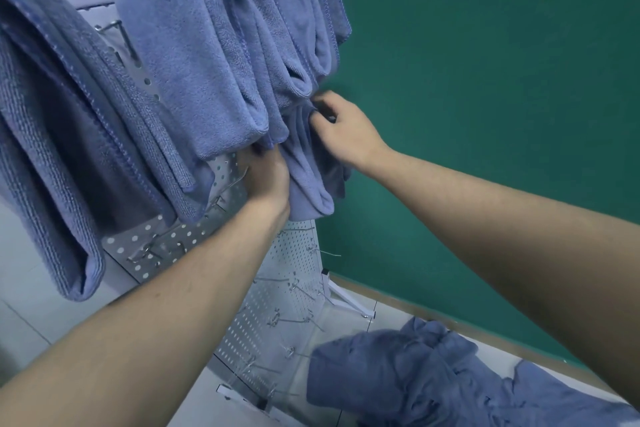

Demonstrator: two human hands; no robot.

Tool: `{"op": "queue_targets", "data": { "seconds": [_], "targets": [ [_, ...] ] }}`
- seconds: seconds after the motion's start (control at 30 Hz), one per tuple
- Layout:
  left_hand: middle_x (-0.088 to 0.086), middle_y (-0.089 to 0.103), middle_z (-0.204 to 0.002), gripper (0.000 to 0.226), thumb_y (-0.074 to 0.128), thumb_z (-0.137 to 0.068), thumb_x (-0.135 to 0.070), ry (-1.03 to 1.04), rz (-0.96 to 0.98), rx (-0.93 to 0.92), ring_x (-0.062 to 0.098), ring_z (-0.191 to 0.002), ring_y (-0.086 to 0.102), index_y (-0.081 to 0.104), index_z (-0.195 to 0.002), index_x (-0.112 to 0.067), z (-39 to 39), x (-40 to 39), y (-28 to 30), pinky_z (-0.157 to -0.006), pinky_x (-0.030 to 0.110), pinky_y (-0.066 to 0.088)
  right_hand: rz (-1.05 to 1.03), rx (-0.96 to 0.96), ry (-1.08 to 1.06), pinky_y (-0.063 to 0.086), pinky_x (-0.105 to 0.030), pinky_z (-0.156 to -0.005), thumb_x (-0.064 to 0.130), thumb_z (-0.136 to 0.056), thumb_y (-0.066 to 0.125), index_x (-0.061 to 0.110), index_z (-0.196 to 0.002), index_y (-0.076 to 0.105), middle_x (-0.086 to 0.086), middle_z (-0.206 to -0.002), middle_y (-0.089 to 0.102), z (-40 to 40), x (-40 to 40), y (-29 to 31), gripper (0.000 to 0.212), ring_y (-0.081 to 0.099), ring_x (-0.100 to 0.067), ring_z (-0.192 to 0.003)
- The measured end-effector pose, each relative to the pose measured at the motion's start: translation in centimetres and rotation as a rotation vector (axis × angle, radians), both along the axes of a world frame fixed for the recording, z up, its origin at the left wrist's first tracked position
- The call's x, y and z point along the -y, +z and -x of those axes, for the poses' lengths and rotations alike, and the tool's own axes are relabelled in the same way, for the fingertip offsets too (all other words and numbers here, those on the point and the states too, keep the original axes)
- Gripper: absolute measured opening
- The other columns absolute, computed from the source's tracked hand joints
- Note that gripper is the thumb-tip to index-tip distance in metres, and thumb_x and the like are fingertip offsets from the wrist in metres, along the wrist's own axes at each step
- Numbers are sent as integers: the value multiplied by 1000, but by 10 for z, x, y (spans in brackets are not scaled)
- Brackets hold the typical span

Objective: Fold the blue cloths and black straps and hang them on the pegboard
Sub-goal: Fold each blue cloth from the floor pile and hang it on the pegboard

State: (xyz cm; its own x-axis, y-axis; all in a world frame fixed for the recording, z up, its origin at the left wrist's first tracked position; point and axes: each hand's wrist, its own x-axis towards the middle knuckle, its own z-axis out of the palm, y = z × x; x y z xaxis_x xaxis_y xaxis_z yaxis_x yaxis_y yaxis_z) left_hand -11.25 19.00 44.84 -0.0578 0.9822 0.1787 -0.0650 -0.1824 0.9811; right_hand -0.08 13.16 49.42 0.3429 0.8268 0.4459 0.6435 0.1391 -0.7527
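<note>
Blue folded cloth [308, 163] hangs against the white pegboard [291, 288], caught between both hands. Right hand [343, 128] pinches its upper folds, fingers curled into the fabric; left hand [266, 173] grips its near edge just beside. More folded cloths [194, 55] hang above the hands; crumpled ones [415, 378] lie on the tabletop [398, 308] below the right forearm.

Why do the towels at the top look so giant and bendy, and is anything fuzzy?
Head view: the wide lens stretches and curves the edges, so the near hanging cloth looks huge and the pegboard leans; light is soft and bluish, without glare; the cloth pile below is a bit blurred, while both hands look sharper.
</note>
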Motion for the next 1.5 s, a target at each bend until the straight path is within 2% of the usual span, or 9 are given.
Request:
{"op": "queue_targets", "data": {
  "seconds": [0.2,0.4,0.63,0.8,1.0,1.1,1.2,1.33,1.5],
  "targets": [
    [4,54,-141,44,49,-100,-26,117,-152,-24,17,-128,52,50,-137,-2,0,6,3,-112,30,38,154,111,-75,48,-34,-95,30,-99,44,26,-123,63,1,-122,70,-1,-4,-3,31,61,-25,-113],
    [-4,55,-102,15,52,-101,-16,206,-162,-129,14,-101,53,50,-113,-7,-5,14,-1,-76,12,34,165,110,-60,46,-38,-100,35,-97,39,33,-115,69,5,-120,71,-2,0,-5,35,59,-24,-115],
    [15,49,-144,48,36,-98,-28,99,-286,-431,27,-135,43,52,-137,-6,7,7,-16,-115,36,28,257,-1,62,38,-29,-96,27,-105,27,17,-121,61,-7,-136,58,0,-1,-11,38,52,-22,-122],
    [10,37,-156,43,32,-107,-27,91,-296,-638,28,-141,35,42,-147,-15,9,16,-18,-112,39,24,391,-183,65,42,-32,-98,19,-104,26,7,-122,62,-10,-130,60,4,-10,-23,42,54,-23,-114],
    [15,29,-159,61,46,-96,-30,99,-340,-682,32,-145,30,33,-155,-17,10,21,-39,-118,46,29,355,-473,61,44,-40,-102,61,-85,33,24,-102,66,-2,-113,67,5,-10,-33,53,59,-21,-108],
    [14,30,-151,58,54,-90,-28,127,-339,-635,30,-138,36,42,-147,-24,14,18,-41,-114,41,35,292,-378,163,44,-36,-105,82,-72,59,38,-123,59,9,-126,66,3,-10,-45,68,61,-12,-116],
    [14,30,-146,53,59,-91,-22,133,-356,-549,27,-131,39,48,-143,-24,15,22,-42,-113,36,34,168,-249,120,51,-37,-100,49,-76,79,24,-121,59,9,-114,70,-3,-16,-59,55,66,-9,-106],
    [17,34,-145,65,60,-96,-19,59,-386,-577,25,-134,39,33,-155,-21,17,27,-48,-114,25,30,208,-190,96,51,-28,-89,40,-85,76,16,-114,64,3,-109,72,-2,-14,-56,39,67,-13,-99],
    [5,35,-135,81,64,-87,-25,-32,-316,-554,33,-117,56,22,-154,-42,26,31,-54,-104,44,49,234,-231,115,50,-21,-80,41,-82,80,21,-106,68,11,-100,73,-4,-4,-51,34,67,-5,-90]
  ]
}}
